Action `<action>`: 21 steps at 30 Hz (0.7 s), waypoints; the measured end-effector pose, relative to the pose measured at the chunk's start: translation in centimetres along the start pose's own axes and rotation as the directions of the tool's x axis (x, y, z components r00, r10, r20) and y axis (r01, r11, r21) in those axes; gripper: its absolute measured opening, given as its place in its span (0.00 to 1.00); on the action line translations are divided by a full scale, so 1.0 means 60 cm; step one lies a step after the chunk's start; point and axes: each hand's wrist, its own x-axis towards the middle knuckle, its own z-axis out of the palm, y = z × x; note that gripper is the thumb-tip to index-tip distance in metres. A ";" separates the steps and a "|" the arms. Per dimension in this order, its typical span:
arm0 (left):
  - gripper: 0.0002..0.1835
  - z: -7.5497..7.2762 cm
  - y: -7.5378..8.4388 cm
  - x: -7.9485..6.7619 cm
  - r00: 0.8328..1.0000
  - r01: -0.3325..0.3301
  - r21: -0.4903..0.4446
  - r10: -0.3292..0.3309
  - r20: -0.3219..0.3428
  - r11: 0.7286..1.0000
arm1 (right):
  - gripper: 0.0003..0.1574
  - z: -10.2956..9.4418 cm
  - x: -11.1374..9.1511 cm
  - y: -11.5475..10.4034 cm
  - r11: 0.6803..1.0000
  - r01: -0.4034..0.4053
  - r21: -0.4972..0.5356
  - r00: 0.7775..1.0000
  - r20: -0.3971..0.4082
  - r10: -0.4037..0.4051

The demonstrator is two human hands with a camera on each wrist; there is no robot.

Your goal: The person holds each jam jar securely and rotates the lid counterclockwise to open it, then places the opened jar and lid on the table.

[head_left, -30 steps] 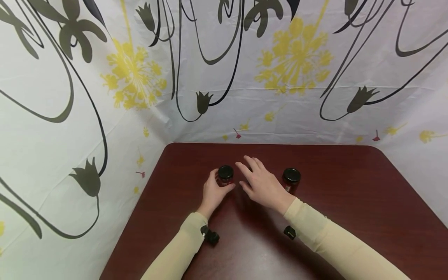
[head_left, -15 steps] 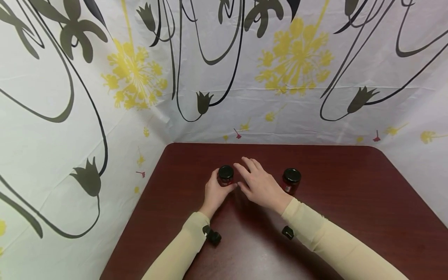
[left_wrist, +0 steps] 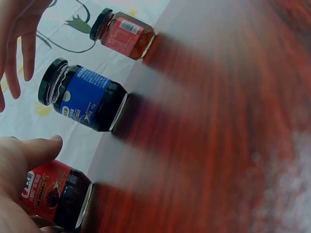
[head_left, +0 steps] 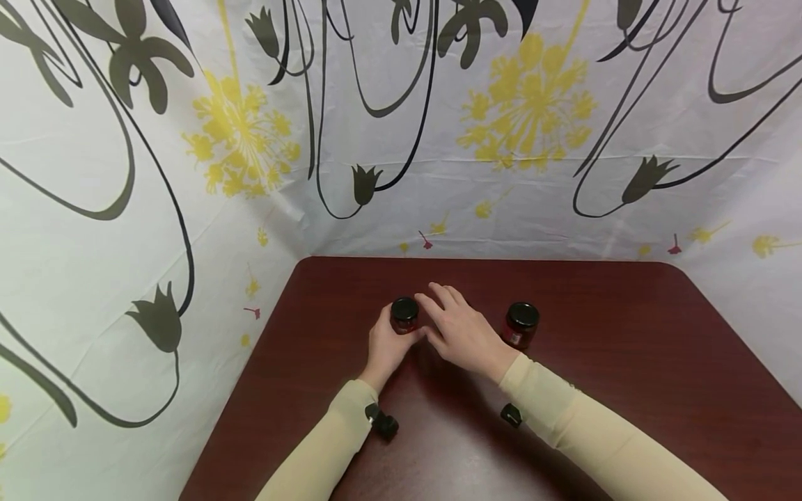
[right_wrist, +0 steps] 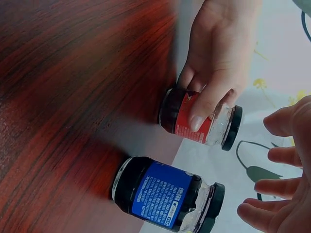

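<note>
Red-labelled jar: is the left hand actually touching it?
Touching. In the right wrist view, the left hand rests its thumb across the red-labelled jar.

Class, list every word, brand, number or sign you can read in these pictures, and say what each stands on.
No text can be quoted with certainty.
Red label, on the held jar in the left hand: pale characters, too blurred to read.
Blue label, on the middle jar: rows of white characters, too small to read.
Reddish label, on the right-hand jar: a barcode, with no digits readable.
</note>
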 end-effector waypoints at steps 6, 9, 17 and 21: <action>0.42 -0.001 0.001 0.001 1.000 -0.009 0.011 0.009 -0.014 1.000 | 0.39 0.005 0.003 0.002 1.000 -0.002 -0.007 1.000 0.013 0.003; 0.41 -0.001 0.000 0.002 1.000 -0.006 0.026 0.007 -0.019 1.000 | 0.39 0.005 0.004 0.001 1.000 -0.003 -0.008 1.000 0.013 0.003; 0.38 0.001 -0.004 0.008 0.999 -0.004 0.044 0.006 -0.039 0.999 | 0.39 0.004 0.009 -0.002 1.000 -0.004 0.002 1.000 0.019 0.003; 0.36 0.000 -0.002 0.007 0.998 0.002 0.061 0.002 -0.065 0.998 | 0.39 0.004 0.014 0.000 1.000 -0.003 -0.001 1.000 0.015 0.003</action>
